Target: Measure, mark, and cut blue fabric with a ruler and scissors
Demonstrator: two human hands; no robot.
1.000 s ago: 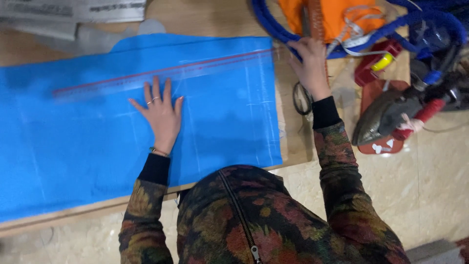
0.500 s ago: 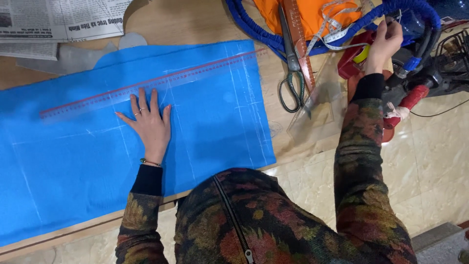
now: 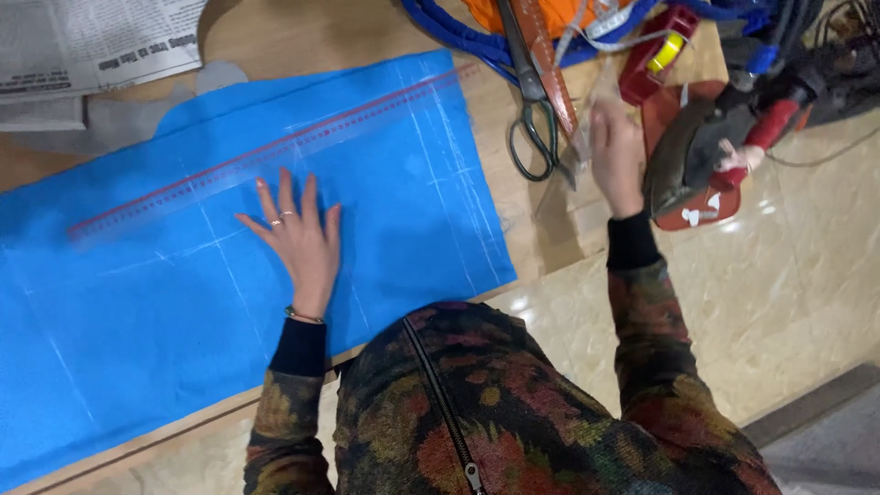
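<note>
My left hand [image 3: 298, 234] lies flat with fingers spread on a blue cloth [image 3: 165, 321] marked with chalk lines. A long clear ruler [image 3: 266, 156] with a red edge rests slantwise on the cloth just beyond my fingers. My right hand [image 3: 616, 160] hovers over the table's right end, blurred, holding what looks like a thin clear plastic piece [image 3: 587, 110]. Scissors [image 3: 532, 119] lie just left of that hand, and an iron [image 3: 706, 147] on a red stand sits just right of it.
The wooden table [image 3: 302, 37] carries a newspaper [image 3: 92, 41] at the far left, and a blue cord [image 3: 449, 32], orange cloth [image 3: 481, 11] and a red holder [image 3: 655, 41] at the far right. Beige tiled floor [image 3: 788, 302] lies to my right.
My right hand has come back from the red holder toward the scissors, now with a clear piece in it. My left hand has stayed flat on the cloth.
</note>
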